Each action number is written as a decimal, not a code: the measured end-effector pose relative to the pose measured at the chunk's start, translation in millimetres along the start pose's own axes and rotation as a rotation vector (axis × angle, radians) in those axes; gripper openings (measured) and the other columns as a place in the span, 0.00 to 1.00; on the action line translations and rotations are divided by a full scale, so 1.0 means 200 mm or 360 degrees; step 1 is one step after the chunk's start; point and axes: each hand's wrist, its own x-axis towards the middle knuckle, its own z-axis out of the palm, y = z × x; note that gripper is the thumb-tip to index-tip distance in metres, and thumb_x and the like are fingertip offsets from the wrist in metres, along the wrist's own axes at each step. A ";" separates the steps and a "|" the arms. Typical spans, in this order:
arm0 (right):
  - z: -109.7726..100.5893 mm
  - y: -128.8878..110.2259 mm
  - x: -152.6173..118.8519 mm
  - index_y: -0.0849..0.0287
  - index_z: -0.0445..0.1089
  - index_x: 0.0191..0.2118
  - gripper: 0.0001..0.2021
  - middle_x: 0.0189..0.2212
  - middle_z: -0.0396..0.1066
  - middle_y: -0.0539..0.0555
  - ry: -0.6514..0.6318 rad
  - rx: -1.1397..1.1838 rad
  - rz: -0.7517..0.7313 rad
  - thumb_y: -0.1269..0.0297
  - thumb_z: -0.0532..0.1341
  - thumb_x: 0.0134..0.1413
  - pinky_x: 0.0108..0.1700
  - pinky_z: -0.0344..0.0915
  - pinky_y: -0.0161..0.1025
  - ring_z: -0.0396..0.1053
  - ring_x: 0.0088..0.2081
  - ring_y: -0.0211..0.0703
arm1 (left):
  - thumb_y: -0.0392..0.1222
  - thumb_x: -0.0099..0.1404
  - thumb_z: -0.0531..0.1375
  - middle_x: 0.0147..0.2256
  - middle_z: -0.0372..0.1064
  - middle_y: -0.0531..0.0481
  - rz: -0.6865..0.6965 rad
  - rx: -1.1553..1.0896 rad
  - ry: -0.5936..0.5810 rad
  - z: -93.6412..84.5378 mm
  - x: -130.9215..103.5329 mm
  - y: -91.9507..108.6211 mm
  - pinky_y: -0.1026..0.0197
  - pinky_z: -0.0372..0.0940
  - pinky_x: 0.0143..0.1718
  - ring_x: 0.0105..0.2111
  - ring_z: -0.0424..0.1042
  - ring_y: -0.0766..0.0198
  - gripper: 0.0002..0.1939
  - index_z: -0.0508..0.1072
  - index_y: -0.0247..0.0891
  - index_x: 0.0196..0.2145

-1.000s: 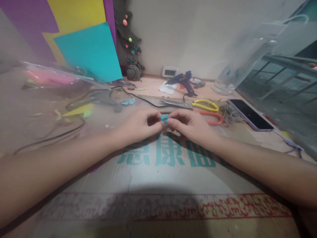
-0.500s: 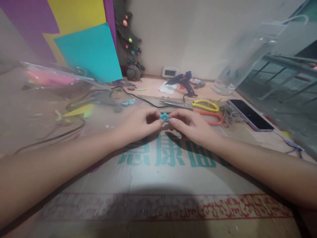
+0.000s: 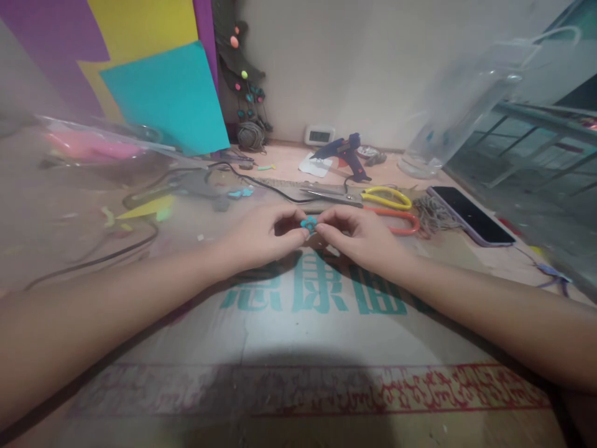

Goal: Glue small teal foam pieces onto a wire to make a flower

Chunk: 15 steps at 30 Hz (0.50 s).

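A small turquoise flower (image 3: 308, 224) is held between my two hands, just above the printed board. My left hand (image 3: 268, 233) pinches its left side between thumb and forefinger. On the other side, the thumb and fingertips of my right hand (image 3: 357, 233) are closed on its right edge. The flower's petals spread around a darker middle; its finer detail is too small to make out. Scissors (image 3: 347, 198) with one yellow and one orange handle lie just behind my right hand.
Behind the scissors is a dark blue glue gun (image 3: 342, 152), near a small white digital clock (image 3: 319, 135). A phone (image 3: 471, 214) and grey twine (image 3: 436, 214) lie at right. Turquoise scraps (image 3: 241, 193) and a black cord (image 3: 265, 183) are at left. A clear bottle (image 3: 433, 140) stands at back right.
The flower has turned and tilted slightly between my fingertips, and my right thumb has shifted a little on its edge. Both hands stay in nearly the same place.
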 end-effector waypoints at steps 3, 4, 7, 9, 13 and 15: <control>0.00 0.01 0.00 0.60 0.72 0.33 0.09 0.25 0.71 0.50 0.0006 -0.0127 -0.0079 0.61 0.60 0.59 0.29 0.61 0.35 0.65 0.26 0.36 | 0.46 0.63 0.56 0.27 0.71 0.52 -0.0020 0.0024 0.0016 0.00 0.00 0.00 0.64 0.58 0.27 0.26 0.67 0.65 0.10 0.72 0.37 0.32; 0.00 0.01 0.01 0.60 0.72 0.33 0.09 0.25 0.72 0.50 0.0000 -0.0162 -0.0105 0.61 0.60 0.59 0.29 0.61 0.35 0.65 0.26 0.36 | 0.46 0.63 0.56 0.27 0.71 0.52 -0.0026 0.0037 0.0023 0.00 0.00 0.00 0.64 0.58 0.26 0.26 0.67 0.65 0.10 0.72 0.37 0.31; 0.00 0.02 0.01 0.61 0.73 0.33 0.09 0.26 0.73 0.51 -0.0012 -0.0224 -0.0152 0.62 0.60 0.59 0.30 0.61 0.35 0.65 0.27 0.36 | 0.45 0.62 0.57 0.25 0.71 0.52 -0.0047 0.0076 0.0041 0.00 0.00 0.01 0.64 0.57 0.27 0.25 0.66 0.65 0.10 0.72 0.37 0.31; 0.00 0.02 0.01 0.60 0.73 0.33 0.09 0.26 0.73 0.51 -0.0010 -0.0253 -0.0180 0.62 0.60 0.59 0.31 0.61 0.35 0.66 0.27 0.36 | 0.45 0.62 0.57 0.24 0.70 0.53 -0.0051 0.0103 0.0051 0.00 0.00 0.01 0.63 0.57 0.27 0.25 0.66 0.65 0.10 0.72 0.37 0.30; 0.00 0.01 0.00 0.60 0.74 0.33 0.09 0.26 0.73 0.50 -0.0023 -0.0278 -0.0240 0.63 0.60 0.60 0.31 0.60 0.35 0.65 0.27 0.36 | 0.44 0.60 0.57 0.24 0.69 0.53 -0.0052 0.0152 0.0053 0.00 0.00 0.02 0.63 0.57 0.28 0.25 0.65 0.65 0.09 0.72 0.37 0.28; 0.00 0.01 0.00 0.60 0.74 0.33 0.09 0.26 0.73 0.50 -0.0025 -0.0275 -0.0246 0.62 0.60 0.60 0.32 0.61 0.35 0.66 0.27 0.36 | 0.43 0.60 0.57 0.23 0.68 0.54 -0.0051 0.0155 0.0054 0.00 0.00 0.02 0.63 0.57 0.27 0.25 0.65 0.65 0.08 0.72 0.37 0.28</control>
